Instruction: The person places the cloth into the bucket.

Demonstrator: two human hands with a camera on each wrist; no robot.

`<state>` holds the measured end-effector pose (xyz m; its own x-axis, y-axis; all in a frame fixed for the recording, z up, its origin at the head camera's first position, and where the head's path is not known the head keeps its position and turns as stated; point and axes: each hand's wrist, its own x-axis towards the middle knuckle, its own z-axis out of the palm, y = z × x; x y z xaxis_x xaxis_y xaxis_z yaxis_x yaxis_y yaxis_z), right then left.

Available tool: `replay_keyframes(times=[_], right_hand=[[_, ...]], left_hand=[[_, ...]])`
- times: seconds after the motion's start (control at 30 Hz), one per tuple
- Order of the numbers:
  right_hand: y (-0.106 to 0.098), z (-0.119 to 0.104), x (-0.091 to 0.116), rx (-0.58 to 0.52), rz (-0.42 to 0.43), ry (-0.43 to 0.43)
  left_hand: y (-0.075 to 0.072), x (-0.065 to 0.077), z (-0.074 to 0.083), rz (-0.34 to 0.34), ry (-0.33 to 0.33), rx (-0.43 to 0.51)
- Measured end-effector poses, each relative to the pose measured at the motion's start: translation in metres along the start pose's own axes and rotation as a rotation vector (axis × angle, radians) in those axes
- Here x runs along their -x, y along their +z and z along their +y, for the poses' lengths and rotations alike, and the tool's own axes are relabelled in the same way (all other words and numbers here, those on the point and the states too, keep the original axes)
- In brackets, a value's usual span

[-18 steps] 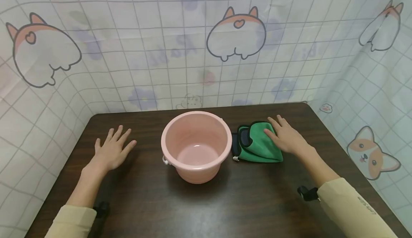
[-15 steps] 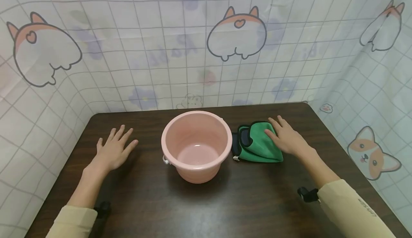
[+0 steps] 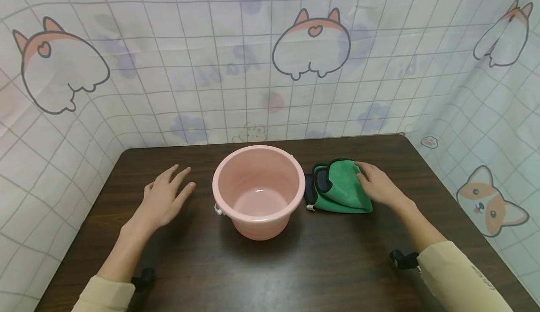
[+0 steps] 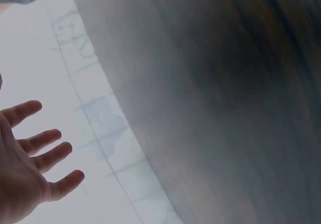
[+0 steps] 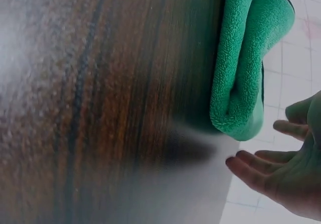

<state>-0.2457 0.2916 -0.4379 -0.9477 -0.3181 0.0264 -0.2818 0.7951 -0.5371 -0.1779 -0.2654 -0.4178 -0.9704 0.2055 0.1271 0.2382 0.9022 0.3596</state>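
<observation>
A pink bucket (image 3: 258, 227) stands upright in the middle of the dark wooden table, and its inside looks empty. Beside it on the right lies a folded green cloth (image 3: 343, 190) with black edging and a small white tag; the right wrist view shows its fluffy folds. My right hand (image 3: 378, 184) is at the cloth's right side, fingers extended and slightly bent, gripping nothing; whether the fingertips touch the cloth I cannot tell. My left hand (image 3: 162, 202) hovers left of the bucket, apart from it, with spread, relaxed fingers. The left wrist view shows that hand's palm (image 4: 20, 179) bare.
The table (image 3: 253, 279) is dark wood with rounded far corners. A white grid-patterned sheet (image 3: 236, 82) with cartoon dogs hangs behind and along both sides. A white handle joint (image 3: 218, 209) sits on the bucket's left side. Black wrist cameras (image 3: 404, 259) are strapped to both wrists.
My left hand has moved right, toward the bucket. My right hand has shifted slightly, its fingers drawing closer together and bending beside the cloth. Bucket and cloth have stayed in place.
</observation>
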Motion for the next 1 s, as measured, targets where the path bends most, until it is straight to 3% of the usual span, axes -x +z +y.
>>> replay_keyframes(times=[0.23,0.4,0.53,0.77,1.0], right_hand=[[0.0,0.001,0.003,-0.091,-0.038,0.07],[0.001,0.004,0.001,-0.097,-0.04,0.08],[0.001,0.006,-0.002,-0.109,-0.051,0.086],[0.0,0.005,-0.002,-0.261,-0.082,0.13],[-0.003,0.0,-0.001,-0.32,-0.11,0.145]], left_hand=[[0.002,-0.002,0.018,0.082,0.105,0.142],[0.001,-0.001,0.028,0.124,0.152,0.274],[0.0,0.0,0.036,0.158,0.161,0.346],[0.0,0.002,0.049,0.208,0.147,0.487],[-0.001,0.002,0.059,0.138,0.12,0.779]])
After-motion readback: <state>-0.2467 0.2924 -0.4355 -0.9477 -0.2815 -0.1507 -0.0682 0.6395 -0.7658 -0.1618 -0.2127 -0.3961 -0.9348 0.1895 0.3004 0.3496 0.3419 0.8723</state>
